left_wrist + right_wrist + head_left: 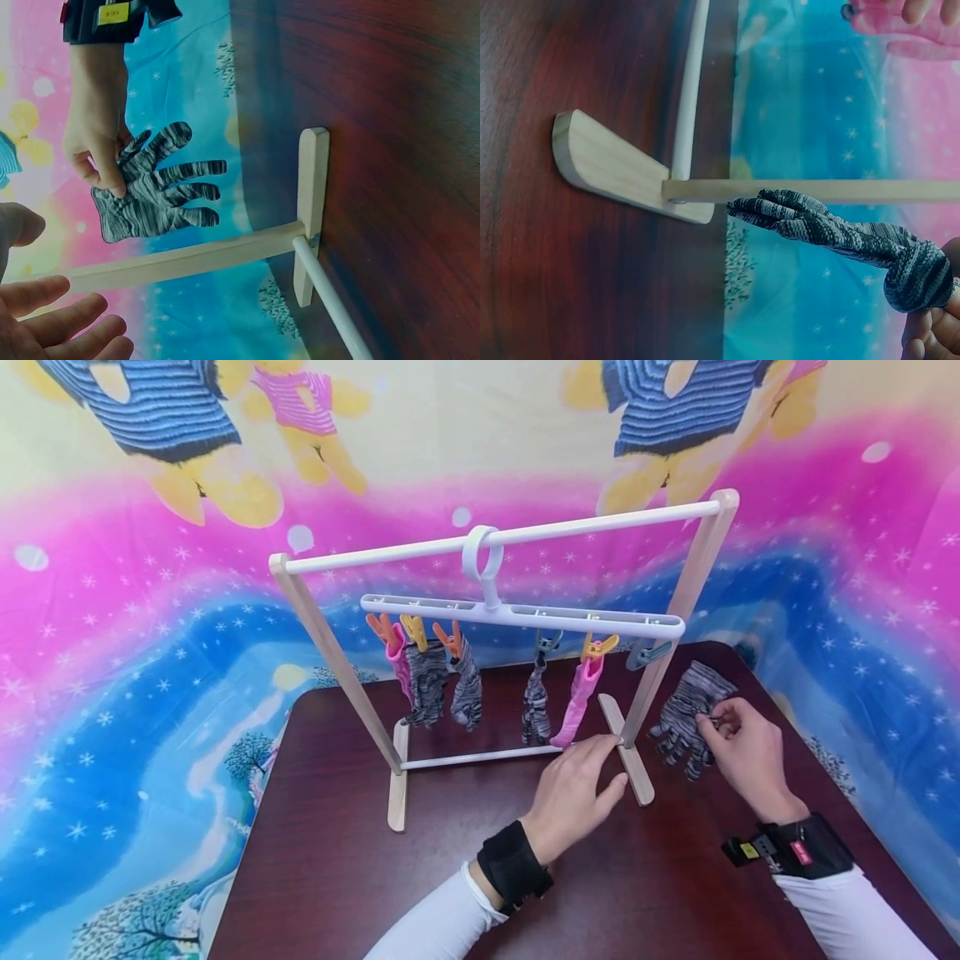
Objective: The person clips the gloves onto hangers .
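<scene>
My right hand [750, 758] pinches a grey-and-black knit glove [695, 706] near its cuff, between thumb and fingers. The glove's fingers hang downward, to the right of the drying rack's upright; in the left wrist view the glove [161, 187] is spread flat to the camera. My left hand [573, 793] holds nothing, its fingers loosely extended in front of the rack's right side. Just beyond it hangs a pink knit piece [581, 702] on a yellow clip [600, 647]. At the right end of the white hanger [577, 620], a blue-grey clip [648, 654] has nothing in it.
The hanger hangs by its ring [482, 556] from the top bar [600, 524] of a wooden rack. Several grey knit pieces and another pink piece [400, 664] hang on orange, yellow and blue-grey clips. A wooden foot [633, 768] stands on the dark table [322, 860]. Patterned cloth lines the walls.
</scene>
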`<state>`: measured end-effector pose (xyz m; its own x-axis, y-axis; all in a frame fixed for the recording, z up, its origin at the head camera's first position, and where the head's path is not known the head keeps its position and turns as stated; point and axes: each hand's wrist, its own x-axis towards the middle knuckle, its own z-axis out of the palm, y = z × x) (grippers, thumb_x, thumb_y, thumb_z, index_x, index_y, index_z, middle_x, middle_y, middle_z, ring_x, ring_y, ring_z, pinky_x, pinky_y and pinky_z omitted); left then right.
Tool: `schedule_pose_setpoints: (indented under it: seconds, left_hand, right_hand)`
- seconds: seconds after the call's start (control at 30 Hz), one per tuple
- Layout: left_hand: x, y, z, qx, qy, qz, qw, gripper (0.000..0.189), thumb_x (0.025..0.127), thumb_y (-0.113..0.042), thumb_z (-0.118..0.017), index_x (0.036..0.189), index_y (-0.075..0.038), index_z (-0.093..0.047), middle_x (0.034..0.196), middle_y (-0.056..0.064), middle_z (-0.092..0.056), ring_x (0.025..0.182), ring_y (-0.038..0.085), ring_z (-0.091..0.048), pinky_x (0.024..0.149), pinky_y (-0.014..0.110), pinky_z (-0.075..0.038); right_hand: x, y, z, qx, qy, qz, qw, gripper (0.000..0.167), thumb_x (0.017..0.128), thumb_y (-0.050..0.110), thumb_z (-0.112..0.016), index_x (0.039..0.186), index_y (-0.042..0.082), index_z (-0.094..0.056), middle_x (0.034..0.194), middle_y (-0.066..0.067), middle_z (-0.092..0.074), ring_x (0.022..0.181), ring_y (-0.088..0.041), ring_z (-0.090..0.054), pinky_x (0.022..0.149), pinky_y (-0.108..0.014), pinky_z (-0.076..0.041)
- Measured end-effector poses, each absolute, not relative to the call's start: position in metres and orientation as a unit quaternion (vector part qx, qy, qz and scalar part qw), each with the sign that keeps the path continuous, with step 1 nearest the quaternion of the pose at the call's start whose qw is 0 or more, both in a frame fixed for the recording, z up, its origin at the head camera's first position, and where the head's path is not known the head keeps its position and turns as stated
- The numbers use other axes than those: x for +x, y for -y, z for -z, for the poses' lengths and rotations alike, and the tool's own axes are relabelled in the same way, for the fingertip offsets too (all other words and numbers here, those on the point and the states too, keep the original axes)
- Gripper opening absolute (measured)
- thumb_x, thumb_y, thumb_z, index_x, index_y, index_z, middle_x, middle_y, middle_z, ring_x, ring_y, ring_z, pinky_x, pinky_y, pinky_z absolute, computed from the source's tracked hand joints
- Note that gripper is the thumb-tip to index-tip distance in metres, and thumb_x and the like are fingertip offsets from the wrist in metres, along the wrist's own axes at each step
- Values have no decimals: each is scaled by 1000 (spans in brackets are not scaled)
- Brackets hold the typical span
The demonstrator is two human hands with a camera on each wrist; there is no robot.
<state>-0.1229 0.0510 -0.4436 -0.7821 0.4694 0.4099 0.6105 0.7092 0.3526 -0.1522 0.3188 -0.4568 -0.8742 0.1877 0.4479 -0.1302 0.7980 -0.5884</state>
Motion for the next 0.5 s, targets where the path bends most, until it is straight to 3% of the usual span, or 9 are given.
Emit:
schedule_pose_setpoints:
  seconds: [0.5]
  left_hand:
    - [-126, -53, 432, -300, 899, 278, 156, 49, 97, -33, -66, 141, -15, -54, 137, -1, -65, 125, 8, -62, 105, 22, -49]
  right_hand:
    - [-140, -306, 444, -4, 902, -325, 283, 17, 91, 15, -73, 97, 3, -63, 73, -11, -61, 62, 12, -39, 61, -13, -32]
